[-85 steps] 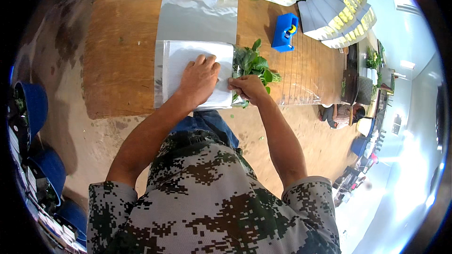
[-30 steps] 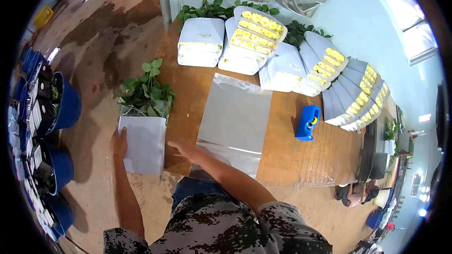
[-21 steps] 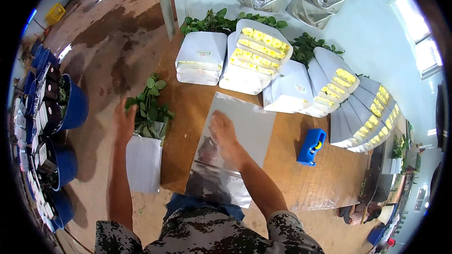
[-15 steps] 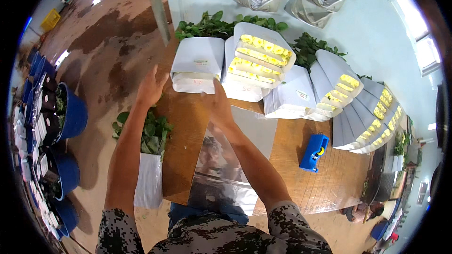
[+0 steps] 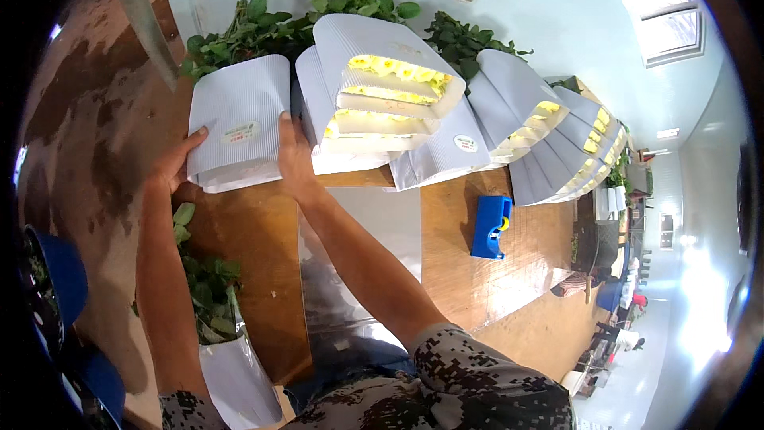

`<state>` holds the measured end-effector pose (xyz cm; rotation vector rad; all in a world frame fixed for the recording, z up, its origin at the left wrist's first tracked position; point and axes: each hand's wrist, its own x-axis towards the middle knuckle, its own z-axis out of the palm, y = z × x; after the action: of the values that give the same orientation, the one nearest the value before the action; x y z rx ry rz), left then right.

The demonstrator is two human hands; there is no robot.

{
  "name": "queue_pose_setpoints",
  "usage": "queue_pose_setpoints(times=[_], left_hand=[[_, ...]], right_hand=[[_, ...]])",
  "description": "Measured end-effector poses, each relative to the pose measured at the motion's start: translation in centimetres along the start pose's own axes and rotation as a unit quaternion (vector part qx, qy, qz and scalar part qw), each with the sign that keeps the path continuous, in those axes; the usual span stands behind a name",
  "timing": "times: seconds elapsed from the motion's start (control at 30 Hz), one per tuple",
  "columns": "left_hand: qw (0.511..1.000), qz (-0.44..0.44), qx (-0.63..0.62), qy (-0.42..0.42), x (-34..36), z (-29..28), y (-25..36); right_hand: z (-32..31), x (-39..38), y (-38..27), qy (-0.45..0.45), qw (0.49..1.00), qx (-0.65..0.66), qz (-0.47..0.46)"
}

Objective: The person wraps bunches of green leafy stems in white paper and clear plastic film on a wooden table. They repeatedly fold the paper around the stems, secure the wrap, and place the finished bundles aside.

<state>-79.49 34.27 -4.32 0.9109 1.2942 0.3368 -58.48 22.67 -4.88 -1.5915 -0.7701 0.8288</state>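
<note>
At the table's far left lies a flower bunch wrapped in white corrugated card (image 5: 239,107), with a small label on top. Its flower end faces me, and green leaves (image 5: 247,28) stick out behind it. My left hand (image 5: 173,161) is pressed against its left side, thumb on the top edge. On its right side my right hand (image 5: 295,153) holds it, fingers partly hidden between it and the neighbouring stack. Just to the right are stacked wrapped bunches of yellow roses (image 5: 390,72), whose blooms show at the open ends.
More wrapped bunches (image 5: 549,135) fan out along the wall. A blue tape dispenser (image 5: 489,227) stands on the wooden table (image 5: 446,231), right of a shiny sheet (image 5: 358,223). Another wrapped bunch (image 5: 239,378) is by my left forearm. Blue buckets (image 5: 60,271) stand at left.
Both hands have closed in from beside the leftmost wrapped bunch onto its two sides. The head view has shifted, so the table and stacks sit farther left in it.
</note>
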Motion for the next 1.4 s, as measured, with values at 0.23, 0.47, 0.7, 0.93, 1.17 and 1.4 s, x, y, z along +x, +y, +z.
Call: queue_pose_setpoints(times=[0.23, 0.47, 0.7, 0.93, 1.17, 1.4], left_hand=[[0.996, 0.017, -0.08, -0.032, 1.0, 0.4, -0.4], [0.973, 0.17, -0.148, -0.04, -9.5, -4.3, -1.5], [0.889, 0.435, -0.092, 0.11, -24.8, -4.6, -7.5], [0.94, 0.322, -0.098, 0.051, -35.8, 2.2, -14.0], [0.961, 0.145, -0.164, -0.168, -44.5, 18.9, -19.8], [0.916, 0.113, -0.145, -0.356, -48.9, 26.5, -20.2]], right_hand=[[-1.2, 4.3, 5.9, -0.128, 0.986, -0.102, -0.015], [-3.5, -7.7, -12.2, -0.167, 0.986, -0.019, -0.008], [-9.6, -19.5, -17.4, -0.186, 0.954, -0.026, -0.233], [-22.1, -30.5, -13.3, -0.181, 0.969, 0.031, -0.167], [-33.1, -43.3, -5.5, -0.064, 0.994, 0.083, -0.026], [-38.7, -52.4, -7.7, 0.015, 0.997, 0.071, -0.033]])
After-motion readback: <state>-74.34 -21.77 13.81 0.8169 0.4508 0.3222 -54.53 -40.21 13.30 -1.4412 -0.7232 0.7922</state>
